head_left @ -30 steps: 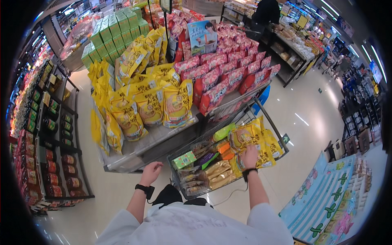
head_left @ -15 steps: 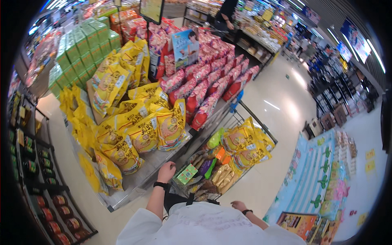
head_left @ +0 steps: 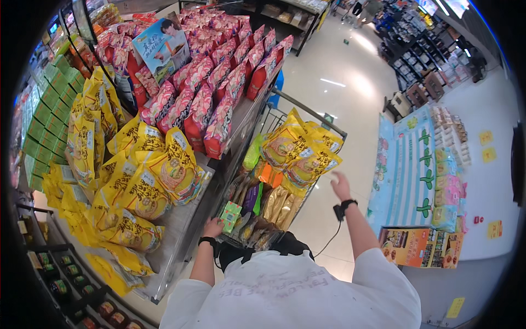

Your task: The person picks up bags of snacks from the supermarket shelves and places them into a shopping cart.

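Note:
A wire cart [head_left: 342,133] holds yellow printed bags [head_left: 287,142], a bright green pack [head_left: 252,153], orange packs [head_left: 268,174], a purple pack [head_left: 252,197], golden packages [head_left: 279,205] and a green patterned box [head_left: 231,216]. My left hand [head_left: 213,226] is at the cart's near left side beside that box, fingers curled; what they hold is too small to make out. My right hand [head_left: 341,185] hangs just right of the cart, below the yellow bags, fingers apart and holding nothing.
Left of the cart stands a display ledge [head_left: 186,214] with yellow bags [head_left: 137,194], pink-red bags [head_left: 197,115], stacked green boxes [head_left: 49,126] and a sign [head_left: 161,46]. A white counter [head_left: 482,192] is at right, dark shelving [head_left: 66,279] lower left, people [head_left: 364,13] far back.
The view has swung, shifting the display up and left. My right hand has left the cart's yellow bags and is outside the cart. My left hand has moved to the cart's left side.

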A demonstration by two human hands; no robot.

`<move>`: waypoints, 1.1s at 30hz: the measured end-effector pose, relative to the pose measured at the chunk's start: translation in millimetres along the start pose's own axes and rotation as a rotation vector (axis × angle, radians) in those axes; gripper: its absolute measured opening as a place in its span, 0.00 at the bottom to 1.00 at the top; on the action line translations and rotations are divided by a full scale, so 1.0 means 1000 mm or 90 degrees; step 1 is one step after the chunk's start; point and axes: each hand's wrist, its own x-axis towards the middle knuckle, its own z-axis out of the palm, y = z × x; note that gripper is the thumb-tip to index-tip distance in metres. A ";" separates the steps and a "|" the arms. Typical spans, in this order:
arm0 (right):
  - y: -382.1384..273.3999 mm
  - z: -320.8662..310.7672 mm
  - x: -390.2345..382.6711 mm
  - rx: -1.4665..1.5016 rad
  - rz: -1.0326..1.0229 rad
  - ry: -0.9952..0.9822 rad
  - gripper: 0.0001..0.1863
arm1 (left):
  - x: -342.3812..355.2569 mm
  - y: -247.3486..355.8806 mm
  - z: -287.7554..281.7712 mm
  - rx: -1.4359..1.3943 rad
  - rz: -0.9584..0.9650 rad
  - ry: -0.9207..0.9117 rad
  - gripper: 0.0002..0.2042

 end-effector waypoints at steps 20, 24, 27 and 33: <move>0.151 0.004 0.343 -0.138 0.098 -0.179 0.32 | -0.143 0.158 -0.121 -0.361 -0.165 0.470 0.13; 0.183 0.013 0.378 -0.092 0.056 -0.204 0.33 | -0.135 0.213 -0.151 -0.274 -0.081 0.478 0.15; 0.175 0.002 0.392 -0.027 0.115 -0.262 0.33 | -0.118 0.251 -0.166 -0.257 0.054 0.549 0.20; 0.209 0.022 0.320 0.106 0.105 -0.012 0.31 | -0.073 0.307 -0.195 0.020 0.084 0.673 0.25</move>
